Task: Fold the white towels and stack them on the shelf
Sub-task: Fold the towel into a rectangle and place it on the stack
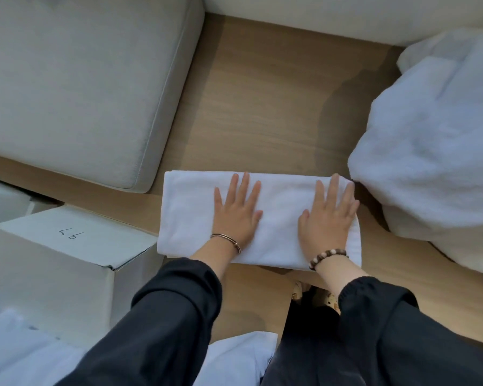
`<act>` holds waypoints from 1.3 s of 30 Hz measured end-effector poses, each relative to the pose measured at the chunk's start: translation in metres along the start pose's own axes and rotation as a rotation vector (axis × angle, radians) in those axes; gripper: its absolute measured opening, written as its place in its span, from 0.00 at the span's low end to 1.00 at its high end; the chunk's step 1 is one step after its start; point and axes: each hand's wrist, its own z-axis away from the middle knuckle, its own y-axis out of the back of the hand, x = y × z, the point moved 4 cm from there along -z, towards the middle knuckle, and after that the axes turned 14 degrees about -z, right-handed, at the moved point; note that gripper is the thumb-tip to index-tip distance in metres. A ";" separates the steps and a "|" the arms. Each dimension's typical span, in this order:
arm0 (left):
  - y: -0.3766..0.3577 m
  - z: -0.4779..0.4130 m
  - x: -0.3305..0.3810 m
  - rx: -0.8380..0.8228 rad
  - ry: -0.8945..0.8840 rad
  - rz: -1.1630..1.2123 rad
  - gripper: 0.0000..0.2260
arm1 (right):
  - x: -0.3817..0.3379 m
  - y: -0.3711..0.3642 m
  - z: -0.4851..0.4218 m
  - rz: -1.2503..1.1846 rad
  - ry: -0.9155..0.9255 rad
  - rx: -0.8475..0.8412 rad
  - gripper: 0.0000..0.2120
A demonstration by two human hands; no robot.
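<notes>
Two flat hands, the left hand and right hand, press one folded white towel on the wooden table, while a big pile waits unfolded.

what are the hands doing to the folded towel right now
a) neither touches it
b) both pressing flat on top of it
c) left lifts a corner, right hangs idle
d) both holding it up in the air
b: the left hand and right hand lie palm-down with straight fingers on the folded towel, which rests on the wooden surface.
</notes>
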 end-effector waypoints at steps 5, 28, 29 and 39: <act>-0.017 -0.005 0.002 0.068 0.001 -0.027 0.27 | 0.026 -0.018 -0.013 0.131 0.006 -0.105 0.31; 0.025 -0.008 0.033 -0.027 -0.192 -0.057 0.27 | 0.027 0.039 0.000 0.019 0.278 -0.319 0.27; 0.037 -0.003 0.042 -0.027 -0.204 -0.037 0.27 | 0.028 0.058 0.005 0.006 0.327 -0.301 0.27; 0.184 -0.042 0.177 0.013 -0.142 0.374 0.34 | 0.132 0.202 -0.029 0.049 0.056 -0.150 0.39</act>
